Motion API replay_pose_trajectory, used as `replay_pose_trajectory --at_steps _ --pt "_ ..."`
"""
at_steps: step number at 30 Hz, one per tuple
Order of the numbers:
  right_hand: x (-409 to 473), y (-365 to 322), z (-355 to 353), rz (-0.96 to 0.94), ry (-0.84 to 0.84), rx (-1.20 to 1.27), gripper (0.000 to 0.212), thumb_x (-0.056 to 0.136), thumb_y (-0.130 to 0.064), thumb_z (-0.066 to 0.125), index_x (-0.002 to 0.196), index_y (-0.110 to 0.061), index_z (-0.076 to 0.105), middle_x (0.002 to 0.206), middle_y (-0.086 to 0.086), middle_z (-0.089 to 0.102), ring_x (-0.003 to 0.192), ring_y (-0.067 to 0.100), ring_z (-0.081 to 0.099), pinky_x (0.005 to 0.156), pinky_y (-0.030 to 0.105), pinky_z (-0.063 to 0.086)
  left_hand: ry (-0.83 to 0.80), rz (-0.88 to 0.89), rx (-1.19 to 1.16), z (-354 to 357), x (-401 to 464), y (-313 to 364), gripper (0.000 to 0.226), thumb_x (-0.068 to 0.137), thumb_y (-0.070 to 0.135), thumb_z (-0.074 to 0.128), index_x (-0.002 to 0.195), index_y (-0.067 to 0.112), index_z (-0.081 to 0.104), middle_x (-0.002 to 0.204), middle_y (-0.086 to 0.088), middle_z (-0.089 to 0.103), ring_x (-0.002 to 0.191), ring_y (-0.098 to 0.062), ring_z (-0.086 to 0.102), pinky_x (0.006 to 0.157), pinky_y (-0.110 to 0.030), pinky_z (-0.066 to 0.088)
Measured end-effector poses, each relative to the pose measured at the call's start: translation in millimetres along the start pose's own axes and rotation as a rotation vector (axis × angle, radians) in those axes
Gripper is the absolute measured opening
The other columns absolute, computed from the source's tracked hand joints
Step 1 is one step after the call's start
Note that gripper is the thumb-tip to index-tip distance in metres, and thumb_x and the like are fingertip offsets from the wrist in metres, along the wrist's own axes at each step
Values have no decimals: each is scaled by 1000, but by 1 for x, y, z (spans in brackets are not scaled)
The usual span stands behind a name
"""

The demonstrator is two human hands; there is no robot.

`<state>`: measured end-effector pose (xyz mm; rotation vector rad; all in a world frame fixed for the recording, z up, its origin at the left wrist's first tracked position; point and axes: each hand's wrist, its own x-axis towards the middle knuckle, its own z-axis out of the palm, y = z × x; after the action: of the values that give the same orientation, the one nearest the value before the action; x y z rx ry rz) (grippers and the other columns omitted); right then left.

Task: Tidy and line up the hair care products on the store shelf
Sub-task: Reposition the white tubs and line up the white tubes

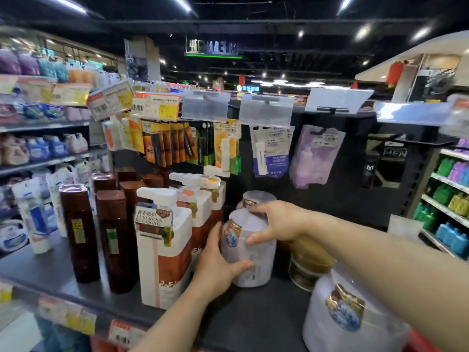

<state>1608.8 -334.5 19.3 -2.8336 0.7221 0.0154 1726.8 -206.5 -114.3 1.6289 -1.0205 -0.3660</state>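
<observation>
White jar stands upright on the dark shelf, long axis vertical, lid up, gold-and-blue label facing left-front. Left hand grips its lower side, fingers curled round it; right hand holds the lid edge from above. Just left, a row of white pump bottles, front tag reads "LUXURIOUS REPAIRING", "3.5" below. Brown bottles further left. Another white jar near right; "MEN" sign behind.
</observation>
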Motion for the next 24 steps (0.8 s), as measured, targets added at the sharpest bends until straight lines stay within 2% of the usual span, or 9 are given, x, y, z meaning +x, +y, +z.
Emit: replay_pose_trajectory --at_steps 3,8,13,17,21,24 --pt "8 4 0 -12 -7 -12 92 70 -64 69 146 -26 32 143 1 45 124 20 46 98 32 42 15 -20 -18 4 9 -3 109 60 36 90 147 35 24 147 12 40 135 -9 36 111 -38 36" --pt "17 5 3 15 15 28 94 71 -63 69 148 -23 30 144 1 43 124 19 46 95 29 41 24 14 -47 7 14 -6 103 65 32 88 147 36 27 136 21 42 127 -1 38 107 -28 36" --pt "18 8 5 20 10 42 96 71 -64 68 148 -24 29 146 0 41 125 19 44 99 31 41 50 -30 -93 8 11 -8 93 64 31 89 141 36 37 130 21 48 122 -2 44 102 -26 38" --pt "16 9 2 20 -22 58 96 68 -66 69 147 -28 29 147 -2 39 128 19 42 102 34 41 20 -29 -73 7 9 -9 103 61 31 90 142 43 28 122 35 39 121 5 35 99 -20 31" --pt "7 20 -9 2 51 124 97 61 -78 62 143 -34 35 139 -6 41 128 18 43 101 30 38 14 -32 -65 7 8 -12 109 63 27 90 149 35 23 143 21 38 134 -2 32 113 -30 30" --pt "5 31 -16 62 -15 129 112 51 -88 51 146 -34 29 152 -4 31 137 19 33 111 37 30 12 -28 -57 7 9 -13 110 65 27 89 151 37 19 143 22 34 133 1 26 112 -26 25"
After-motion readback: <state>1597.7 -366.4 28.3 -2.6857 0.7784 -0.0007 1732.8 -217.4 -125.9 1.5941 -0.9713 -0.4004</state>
